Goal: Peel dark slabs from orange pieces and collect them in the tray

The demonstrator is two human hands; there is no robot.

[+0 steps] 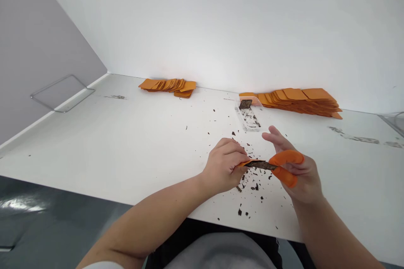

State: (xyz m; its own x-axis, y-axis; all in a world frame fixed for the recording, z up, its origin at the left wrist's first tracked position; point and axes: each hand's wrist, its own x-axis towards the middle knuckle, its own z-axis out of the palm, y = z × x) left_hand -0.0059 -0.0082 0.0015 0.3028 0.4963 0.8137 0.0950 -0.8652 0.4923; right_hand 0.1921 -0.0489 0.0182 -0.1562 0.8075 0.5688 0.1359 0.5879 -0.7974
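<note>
Above the white table, my left hand (225,166) pinches a small orange paper packet (244,162). A thin, dark brown, flaky slab (260,164) sticks out of the packet toward the right. My right hand (298,172) wears orange finger covers (288,158) on its thumb and index finger. These two covered fingertips close on the slab's right end, while the other fingers are spread away. How far the slab reaches into the packet is hidden by my left hand. Dark crumbs (256,186) lie scattered on the table below both hands.
A clear plastic tray (240,119) with another dark slab (245,104) and crumbs stands beyond my hands. Orange packets (303,100) lie fanned in a long row at the back right, and a smaller row (167,85) lies at the back left. White wall behind; table edge near my body.
</note>
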